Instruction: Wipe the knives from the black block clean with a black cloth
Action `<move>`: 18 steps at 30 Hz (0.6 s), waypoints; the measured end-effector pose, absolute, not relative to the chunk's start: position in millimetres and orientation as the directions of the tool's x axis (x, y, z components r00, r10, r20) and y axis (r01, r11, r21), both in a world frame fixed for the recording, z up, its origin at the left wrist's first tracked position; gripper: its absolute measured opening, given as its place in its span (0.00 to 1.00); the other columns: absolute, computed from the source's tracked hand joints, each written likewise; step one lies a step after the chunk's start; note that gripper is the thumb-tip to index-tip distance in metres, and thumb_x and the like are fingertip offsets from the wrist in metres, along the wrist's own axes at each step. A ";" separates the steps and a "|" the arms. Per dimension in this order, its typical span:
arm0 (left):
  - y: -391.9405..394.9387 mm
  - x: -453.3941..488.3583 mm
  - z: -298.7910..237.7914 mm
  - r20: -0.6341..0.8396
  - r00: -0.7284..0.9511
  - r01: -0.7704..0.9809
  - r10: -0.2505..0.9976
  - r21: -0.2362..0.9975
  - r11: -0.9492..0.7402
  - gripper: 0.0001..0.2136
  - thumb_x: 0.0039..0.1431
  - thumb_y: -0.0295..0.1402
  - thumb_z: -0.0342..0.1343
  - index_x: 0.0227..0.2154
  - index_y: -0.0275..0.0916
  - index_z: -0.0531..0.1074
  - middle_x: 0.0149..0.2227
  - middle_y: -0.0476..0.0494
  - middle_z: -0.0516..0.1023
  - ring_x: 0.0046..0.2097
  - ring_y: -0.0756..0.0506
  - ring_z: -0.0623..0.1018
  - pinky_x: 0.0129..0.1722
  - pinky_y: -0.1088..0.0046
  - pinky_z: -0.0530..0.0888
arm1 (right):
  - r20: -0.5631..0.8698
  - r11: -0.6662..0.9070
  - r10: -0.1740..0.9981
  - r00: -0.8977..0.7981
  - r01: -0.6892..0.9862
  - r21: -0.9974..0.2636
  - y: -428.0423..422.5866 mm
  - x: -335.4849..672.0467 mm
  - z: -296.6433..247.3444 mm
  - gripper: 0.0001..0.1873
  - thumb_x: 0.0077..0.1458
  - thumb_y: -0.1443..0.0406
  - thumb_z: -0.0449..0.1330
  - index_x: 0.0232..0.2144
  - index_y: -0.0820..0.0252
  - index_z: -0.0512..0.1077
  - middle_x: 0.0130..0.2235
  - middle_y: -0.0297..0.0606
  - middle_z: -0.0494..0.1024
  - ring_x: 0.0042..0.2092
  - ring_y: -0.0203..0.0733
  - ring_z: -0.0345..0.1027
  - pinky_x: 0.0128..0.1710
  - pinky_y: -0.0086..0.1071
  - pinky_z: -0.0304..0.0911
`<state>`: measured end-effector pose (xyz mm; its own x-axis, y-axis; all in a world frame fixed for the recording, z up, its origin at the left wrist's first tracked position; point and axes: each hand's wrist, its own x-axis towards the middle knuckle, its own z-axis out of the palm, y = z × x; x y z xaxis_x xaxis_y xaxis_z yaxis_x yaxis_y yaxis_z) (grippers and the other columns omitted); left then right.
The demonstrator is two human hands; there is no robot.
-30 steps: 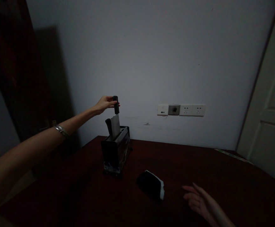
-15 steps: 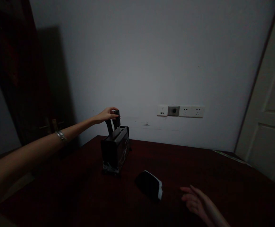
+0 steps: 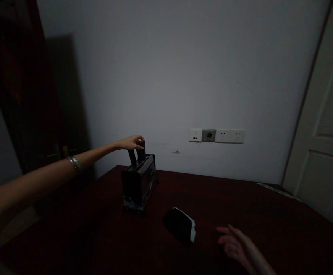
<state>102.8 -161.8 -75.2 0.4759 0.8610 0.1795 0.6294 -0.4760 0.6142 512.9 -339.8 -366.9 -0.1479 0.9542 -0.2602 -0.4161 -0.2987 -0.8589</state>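
A dark knife block (image 3: 139, 183) stands on the dark red table (image 3: 269, 214), left of centre. My left hand (image 3: 132, 142) reaches out over it and pinches the black handle of a knife (image 3: 142, 150) that sits down in a slot, its blade hidden inside. A second black handle (image 3: 132, 156) sticks up just left of it. My right hand (image 3: 236, 244) rests near the table's front edge, fingers spread flat and holding nothing. A black pouch with a white edge (image 3: 180, 225) lies between the block and my right hand.
A row of white wall sockets (image 3: 216, 135) runs above the table's far edge. A dark wooden door (image 3: 20, 95) stands at the left and a pale door (image 3: 324, 145) at the right. The room is dim.
My left hand has lowered the knife into the block: the blade showed a second ago and is now fully inside. My right hand has stayed put.
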 end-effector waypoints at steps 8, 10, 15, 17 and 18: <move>-150.2 99.4 -78.3 0.164 0.533 0.720 0.830 0.427 -0.547 0.19 0.38 0.33 0.61 0.37 0.35 0.67 0.26 0.46 0.76 0.28 0.47 0.74 0.26 0.76 0.64 | -0.267 -0.317 0.948 -0.172 -0.437 -0.842 -338.2 514.4 -369.0 0.19 0.45 0.54 0.59 0.32 0.65 0.74 0.24 0.40 0.77 0.24 0.35 0.67 0.25 0.27 0.60; -148.7 99.1 -78.6 0.129 0.566 0.714 0.814 0.418 -0.562 0.20 0.40 0.34 0.60 0.39 0.35 0.66 0.27 0.46 0.76 0.28 0.47 0.74 0.26 0.77 0.64 | -0.246 -0.295 0.955 -0.168 -0.438 -0.849 -338.7 514.5 -370.0 0.20 0.46 0.53 0.59 0.32 0.65 0.74 0.25 0.40 0.77 0.25 0.36 0.67 0.26 0.28 0.61; -149.6 101.5 -69.9 0.058 0.551 0.796 0.832 0.263 -0.545 0.24 0.41 0.36 0.59 0.44 0.31 0.65 0.31 0.43 0.77 0.30 0.48 0.74 0.29 0.76 0.64 | -0.242 -0.283 0.959 -0.150 -0.414 -0.865 -339.8 513.9 -371.2 0.22 0.44 0.50 0.59 0.31 0.64 0.74 0.25 0.42 0.76 0.26 0.39 0.68 0.27 0.31 0.62; -152.5 103.1 -63.3 0.050 0.542 0.822 0.839 0.179 -0.541 0.25 0.41 0.36 0.59 0.45 0.31 0.66 0.33 0.41 0.77 0.31 0.48 0.73 0.30 0.76 0.64 | -0.241 -0.285 0.958 -0.156 -0.417 -0.863 -339.6 513.9 -372.0 0.22 0.45 0.51 0.58 0.31 0.64 0.74 0.25 0.42 0.76 0.26 0.38 0.68 0.27 0.30 0.62; -154.3 103.8 -60.0 0.048 0.544 0.825 0.838 0.150 -0.544 0.26 0.41 0.36 0.59 0.46 0.31 0.66 0.34 0.41 0.77 0.31 0.48 0.73 0.30 0.76 0.64 | -0.242 -0.288 0.957 -0.160 -0.418 -0.862 -339.4 514.0 -372.7 0.21 0.45 0.51 0.58 0.32 0.64 0.74 0.25 0.41 0.76 0.26 0.38 0.68 0.27 0.29 0.62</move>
<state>103.8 -154.3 -60.0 0.5441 0.8377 0.0475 0.8253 -0.5445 0.1499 514.0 -339.4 -372.7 -0.1598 0.9570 -0.2421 -0.4183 -0.2878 -0.8615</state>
